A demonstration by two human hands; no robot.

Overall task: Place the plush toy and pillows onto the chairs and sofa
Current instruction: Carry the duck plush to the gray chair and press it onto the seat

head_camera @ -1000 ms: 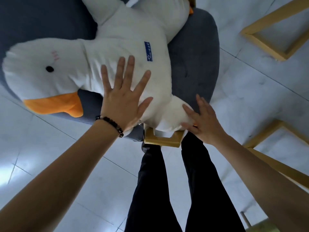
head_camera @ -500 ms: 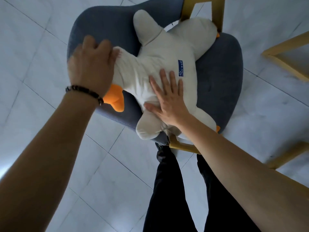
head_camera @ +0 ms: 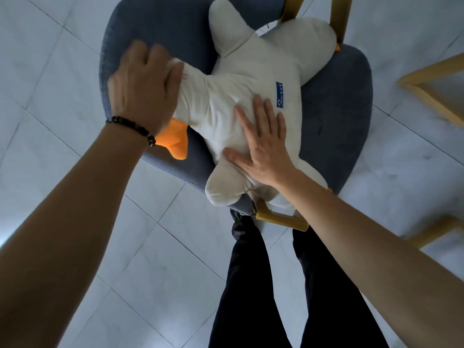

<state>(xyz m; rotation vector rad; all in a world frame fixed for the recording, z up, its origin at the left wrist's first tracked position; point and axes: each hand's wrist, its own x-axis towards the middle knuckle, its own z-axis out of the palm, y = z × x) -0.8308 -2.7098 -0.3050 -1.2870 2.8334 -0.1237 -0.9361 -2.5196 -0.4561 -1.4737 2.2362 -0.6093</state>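
On the seat of the grey chair [head_camera: 334,126], pressing the white plush toy [head_camera: 238,96] flat at its body with the straight-fingered right hand [head_camera: 263,149] and gripping its head with the curled left hand [head_camera: 143,91].

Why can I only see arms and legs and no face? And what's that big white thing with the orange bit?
There is no machine here, just a person. The camera sits on their head and looks down, so you see only their own arms and black trousers. The white thing is a plush goose with an orange beak. It lies on a grey-blue chair on a tiled floor. The left hand, the one with the bead bracelet, curls over the goose's head. The right hand lies flat on its body.
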